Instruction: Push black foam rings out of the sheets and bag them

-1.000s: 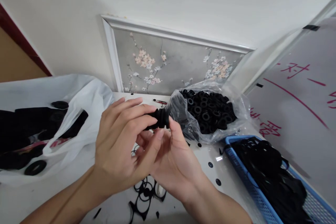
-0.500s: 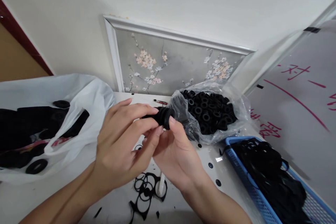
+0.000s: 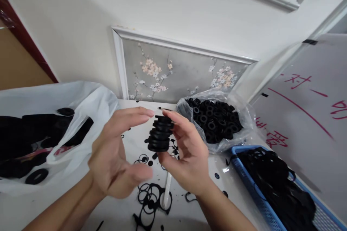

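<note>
Your right hand (image 3: 187,151) pinches a black ring stack (image 3: 159,134); your left hand (image 3: 116,155) is spread just beside it. A clear bag (image 3: 245,126) and blue basket (image 3: 245,173) share the table (image 3: 119,213).

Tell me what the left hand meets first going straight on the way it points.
The stack of black rubber rings, held in the right hand. The left hand points at it, though depth is unclear from this view.

A plastic bag (image 3: 246,122) and blue basket (image 3: 245,173) hem the right hand (image 3: 189,155).
</note>
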The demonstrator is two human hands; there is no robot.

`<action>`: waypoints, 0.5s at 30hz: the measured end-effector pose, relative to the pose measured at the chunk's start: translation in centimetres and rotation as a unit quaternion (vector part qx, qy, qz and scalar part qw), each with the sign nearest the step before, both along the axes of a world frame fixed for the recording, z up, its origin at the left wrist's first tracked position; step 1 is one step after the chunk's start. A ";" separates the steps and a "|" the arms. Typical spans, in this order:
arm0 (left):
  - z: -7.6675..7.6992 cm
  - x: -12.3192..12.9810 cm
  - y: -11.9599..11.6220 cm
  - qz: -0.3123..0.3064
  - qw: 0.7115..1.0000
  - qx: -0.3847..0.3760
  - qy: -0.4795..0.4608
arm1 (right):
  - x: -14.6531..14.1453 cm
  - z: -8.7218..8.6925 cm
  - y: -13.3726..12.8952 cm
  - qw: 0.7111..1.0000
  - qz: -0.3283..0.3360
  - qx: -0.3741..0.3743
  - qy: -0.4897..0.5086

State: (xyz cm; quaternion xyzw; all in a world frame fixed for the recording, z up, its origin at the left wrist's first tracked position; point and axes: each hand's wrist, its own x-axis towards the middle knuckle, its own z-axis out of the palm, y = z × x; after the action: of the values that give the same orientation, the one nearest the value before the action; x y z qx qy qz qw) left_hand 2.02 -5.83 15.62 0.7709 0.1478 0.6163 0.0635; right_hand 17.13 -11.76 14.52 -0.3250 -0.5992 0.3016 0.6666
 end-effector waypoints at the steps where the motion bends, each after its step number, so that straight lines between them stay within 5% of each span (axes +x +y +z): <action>1: 0.0 0.1 0.2 -0.019 1.000 0.017 0.004 | 0.0 -0.2 0.0 1.000 -0.010 0.017 -0.012; 8: -0.4 0.9 1.4 -0.039 0.998 0.042 0.041 | 0.4 -0.8 -0.5 0.991 0.018 0.028 -0.129; 15: -2.8 1.1 2.3 -0.066 0.998 0.020 0.000 | -0.3 -0.6 -1.3 0.990 0.039 0.015 -0.138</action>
State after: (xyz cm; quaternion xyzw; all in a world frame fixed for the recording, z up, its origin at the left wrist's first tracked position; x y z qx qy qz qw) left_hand 3.08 -3.49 12.86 0.7803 0.0847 0.6134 0.0883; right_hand 16.81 -13.04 13.92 -0.3300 -0.7023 0.2707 0.5697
